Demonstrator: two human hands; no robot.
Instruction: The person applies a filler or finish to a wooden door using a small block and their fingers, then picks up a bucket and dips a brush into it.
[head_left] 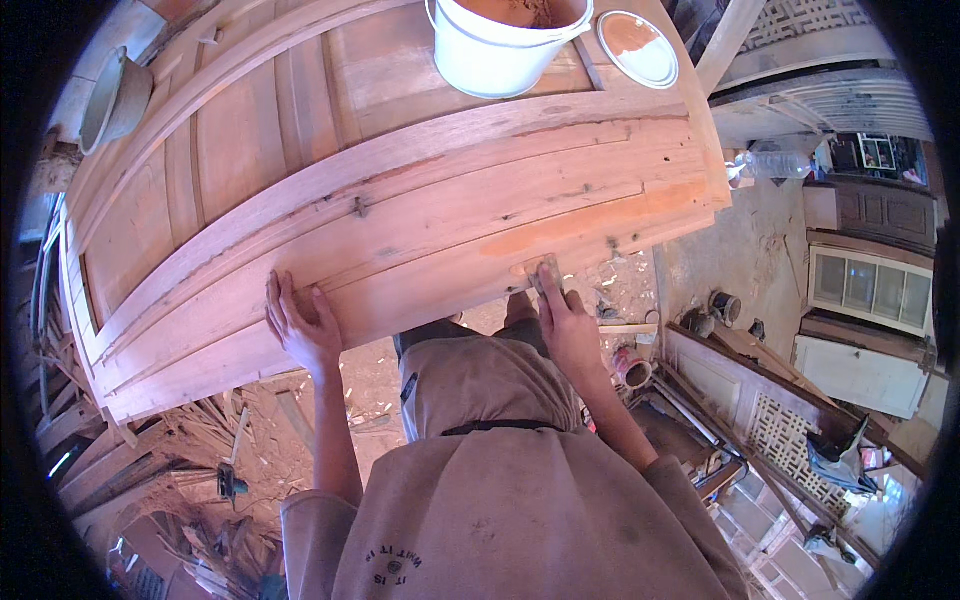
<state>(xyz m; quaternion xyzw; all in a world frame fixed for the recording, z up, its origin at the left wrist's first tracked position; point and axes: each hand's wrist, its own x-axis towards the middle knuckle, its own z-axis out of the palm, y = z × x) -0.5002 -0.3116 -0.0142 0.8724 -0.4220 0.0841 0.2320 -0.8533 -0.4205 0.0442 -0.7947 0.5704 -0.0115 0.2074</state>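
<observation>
A long wooden panel (pixel 420 235) with framed boards lies before me, its near board marked by dark knots and grooves. Orange filler (pixel 545 232) is smeared along the right part of this board. My left hand (pixel 303 325) rests on the near edge, fingers spread and holding nothing. Closer to the right end, my right hand (pixel 568 322) grips a small flat scraper (pixel 546 276) against the board's near edge, beside a small orange smear. The fingers partly cover the scraper. A white bucket (pixel 485 60) of reddish-brown paste stands on the panel's far side.
Right of the bucket lies a round white lid (pixel 655 68) with paste on it. A grey bowl (pixel 118 100) sits at far left. Wood scraps (pixel 190 480) and shavings litter the floor. A paint can (pixel 630 368) and a lattice panel (pixel 790 435) are to the right.
</observation>
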